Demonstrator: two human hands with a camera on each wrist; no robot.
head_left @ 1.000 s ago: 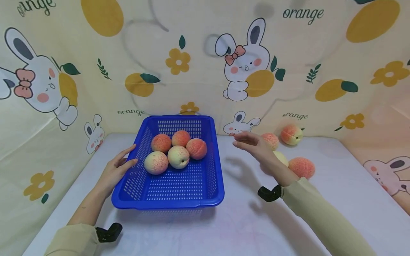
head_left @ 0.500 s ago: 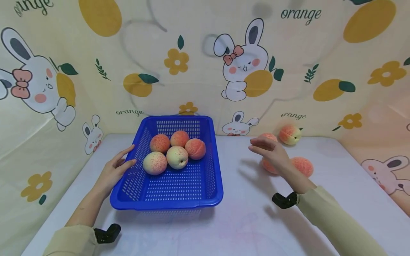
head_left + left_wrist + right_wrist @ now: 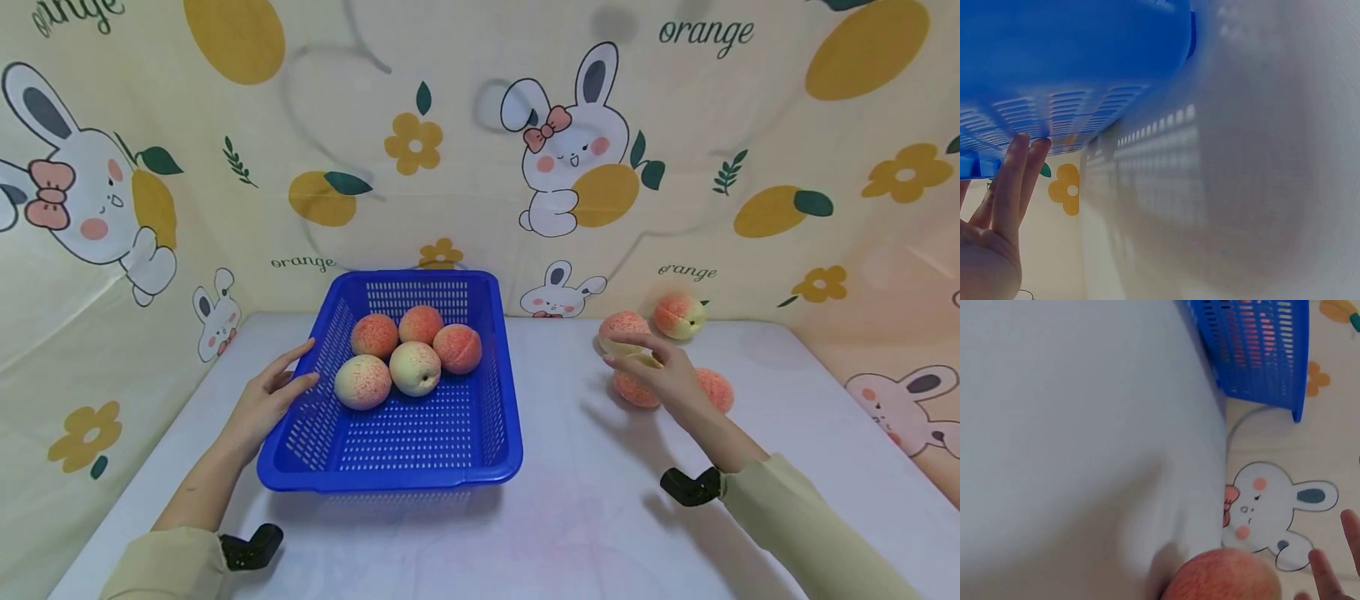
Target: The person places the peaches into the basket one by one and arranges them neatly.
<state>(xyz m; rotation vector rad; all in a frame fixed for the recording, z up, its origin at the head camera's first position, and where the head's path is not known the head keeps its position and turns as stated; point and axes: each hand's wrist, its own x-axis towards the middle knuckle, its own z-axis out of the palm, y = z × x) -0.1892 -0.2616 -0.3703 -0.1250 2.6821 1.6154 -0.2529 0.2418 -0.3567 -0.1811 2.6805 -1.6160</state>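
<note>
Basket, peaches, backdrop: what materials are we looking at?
Basket: very likely moulded plastic, blue, slight sheen; smooth rim, regular slots.

Peaches: possibly foam or plastic imitations, matte; grainy speckled colouring, but real fruit can't be ruled out.

Backdrop: probably printed fabric, mostly matte; soft creases, though thin vinyl is possible.

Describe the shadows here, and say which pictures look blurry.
Head view: mostly sharp, the right hand casting a soft shadow on the white table; left wrist view: dim and hazy, rows of light spots inside the shadow beside the blue basket; right wrist view: soft, with blurred shadows near the peach.
</note>
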